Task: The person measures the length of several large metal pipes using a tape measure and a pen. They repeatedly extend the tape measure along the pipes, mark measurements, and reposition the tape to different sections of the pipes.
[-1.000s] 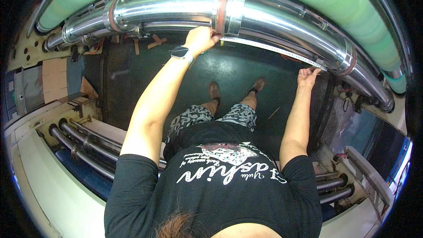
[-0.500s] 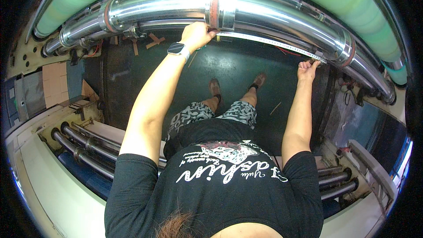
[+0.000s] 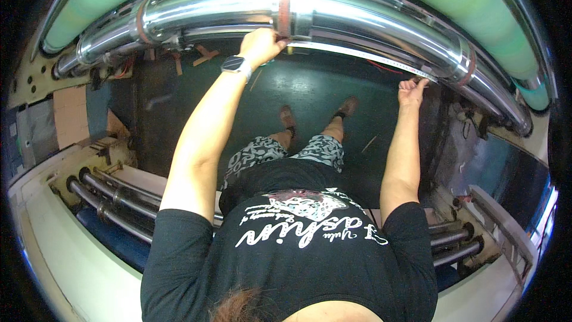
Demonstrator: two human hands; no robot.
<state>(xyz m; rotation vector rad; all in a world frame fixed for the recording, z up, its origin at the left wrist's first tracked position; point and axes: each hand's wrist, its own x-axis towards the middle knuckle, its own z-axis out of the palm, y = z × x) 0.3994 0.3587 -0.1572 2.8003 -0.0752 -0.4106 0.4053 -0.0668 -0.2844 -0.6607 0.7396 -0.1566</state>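
A white measuring tape (image 3: 357, 53) is stretched along the underside of a shiny steel roller (image 3: 375, 15). Its left end meets my left hand (image 3: 261, 47), whose fingers are closed on it just beneath a steel collar with a reddish-brown band (image 3: 286, 6). At the other end, close to the right-hand collar (image 3: 465, 63), my right hand (image 3: 410, 92) pinches the tape between thumb and curled fingers. The fingertips of my left hand are partly hidden against the collar. On my left wrist is a watch (image 3: 233, 64).
A big pale green roller (image 3: 506, 30) curves above the steel one. Thinner steel bars (image 3: 122, 215) run at the lower left, others (image 3: 453, 238) at the lower right. Cardboard (image 3: 70, 116) leans at the left side. My feet stand on a dark green floor (image 3: 310, 92).
The view has shifted very slightly, moving the scene a little left and up. Both hands keep their hold on the tape, which stays stretched along the roller.
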